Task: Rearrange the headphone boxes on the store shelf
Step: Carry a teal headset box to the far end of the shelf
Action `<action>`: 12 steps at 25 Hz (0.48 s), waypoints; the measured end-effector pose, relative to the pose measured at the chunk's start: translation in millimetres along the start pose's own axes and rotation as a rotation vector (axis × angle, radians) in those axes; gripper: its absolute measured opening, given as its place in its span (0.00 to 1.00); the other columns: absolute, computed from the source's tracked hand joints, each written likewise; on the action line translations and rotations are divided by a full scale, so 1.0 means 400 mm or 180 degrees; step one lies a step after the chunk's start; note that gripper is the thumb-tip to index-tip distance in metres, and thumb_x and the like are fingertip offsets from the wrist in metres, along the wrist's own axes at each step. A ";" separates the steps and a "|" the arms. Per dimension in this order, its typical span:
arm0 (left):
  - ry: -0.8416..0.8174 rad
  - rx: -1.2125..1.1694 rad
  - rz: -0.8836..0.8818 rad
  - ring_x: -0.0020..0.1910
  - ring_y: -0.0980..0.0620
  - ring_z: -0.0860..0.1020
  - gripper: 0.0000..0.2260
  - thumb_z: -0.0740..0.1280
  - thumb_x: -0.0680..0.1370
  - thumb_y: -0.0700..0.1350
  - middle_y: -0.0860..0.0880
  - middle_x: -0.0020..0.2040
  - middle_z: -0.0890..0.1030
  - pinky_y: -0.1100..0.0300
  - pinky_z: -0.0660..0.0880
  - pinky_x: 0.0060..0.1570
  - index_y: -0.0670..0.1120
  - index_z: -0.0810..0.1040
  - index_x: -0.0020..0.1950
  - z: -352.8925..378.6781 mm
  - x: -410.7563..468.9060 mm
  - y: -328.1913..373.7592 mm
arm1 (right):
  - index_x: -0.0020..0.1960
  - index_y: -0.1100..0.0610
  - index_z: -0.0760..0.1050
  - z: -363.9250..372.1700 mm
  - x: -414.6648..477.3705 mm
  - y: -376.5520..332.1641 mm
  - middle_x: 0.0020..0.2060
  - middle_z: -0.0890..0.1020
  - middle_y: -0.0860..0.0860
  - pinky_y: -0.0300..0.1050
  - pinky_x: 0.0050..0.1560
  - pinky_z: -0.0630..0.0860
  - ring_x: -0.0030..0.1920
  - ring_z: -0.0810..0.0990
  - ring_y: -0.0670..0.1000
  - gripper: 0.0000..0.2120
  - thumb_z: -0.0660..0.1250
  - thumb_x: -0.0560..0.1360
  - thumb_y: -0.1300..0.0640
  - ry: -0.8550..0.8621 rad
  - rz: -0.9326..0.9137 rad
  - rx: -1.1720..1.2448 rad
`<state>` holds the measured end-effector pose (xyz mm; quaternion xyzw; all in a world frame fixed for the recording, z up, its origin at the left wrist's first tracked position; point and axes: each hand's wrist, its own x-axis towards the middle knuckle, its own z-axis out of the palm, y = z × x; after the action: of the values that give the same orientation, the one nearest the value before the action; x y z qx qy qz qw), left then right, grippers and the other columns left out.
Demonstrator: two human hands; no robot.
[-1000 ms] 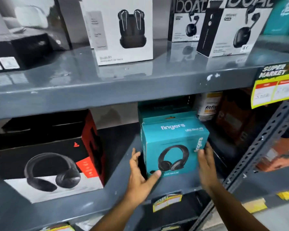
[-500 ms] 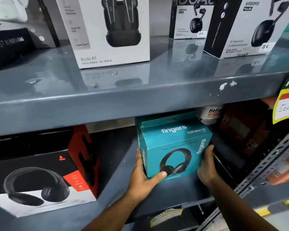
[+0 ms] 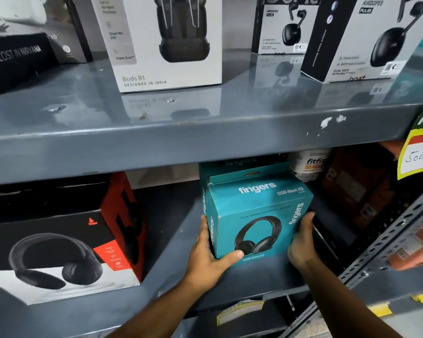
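Observation:
A teal "fingers" headphone box [image 3: 259, 215] stands on the lower grey shelf [image 3: 171, 242], tilted slightly. My left hand [image 3: 208, 254] presses its left side with the thumb across the lower front. My right hand [image 3: 300, 245] grips its right side, fingers hidden behind the box. A second teal box [image 3: 232, 165] sits right behind it. At the left of the same shelf lies a big black, red and white headphone box [image 3: 66, 240].
The upper shelf [image 3: 205, 132] carries a white "Buds R1" box [image 3: 161, 42], two black-and-white earbud boxes [image 3: 362, 37] and a black box [image 3: 17, 62]. A white jar [image 3: 308, 162] and dark orange packs [image 3: 357, 189] stand right of the teal box. A perforated upright [image 3: 386, 240] crosses the lower right.
Both hands closed onto the sides of the teal box and hold it firmly. The view moved closer and tilted; the box looks pushed slightly deeper onto the shelf.

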<state>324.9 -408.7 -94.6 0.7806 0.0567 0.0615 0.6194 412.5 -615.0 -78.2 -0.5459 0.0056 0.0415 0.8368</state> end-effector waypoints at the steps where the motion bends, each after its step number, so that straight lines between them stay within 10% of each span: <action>1: -0.0013 -0.0011 0.0005 0.67 0.55 0.75 0.52 0.79 0.62 0.59 0.55 0.70 0.75 0.47 0.75 0.65 0.54 0.53 0.78 -0.001 0.000 -0.001 | 0.45 0.38 0.85 -0.001 -0.003 0.001 0.43 0.88 0.39 0.36 0.42 0.82 0.46 0.86 0.40 0.32 0.44 0.72 0.29 0.0087 0.0036 0.0078; 12: -0.0172 0.0004 0.0117 0.70 0.56 0.72 0.52 0.78 0.63 0.60 0.55 0.74 0.70 0.47 0.73 0.67 0.55 0.50 0.78 -0.007 -0.002 0.012 | 0.56 0.49 0.76 0.003 -0.044 -0.010 0.49 0.86 0.44 0.38 0.45 0.80 0.50 0.85 0.43 0.31 0.45 0.72 0.32 0.0280 0.0009 -0.0179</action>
<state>323.6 -407.3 -89.4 0.7833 0.0257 0.0518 0.6189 395.3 -616.5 -73.1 -0.5705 0.0420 0.0189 0.8200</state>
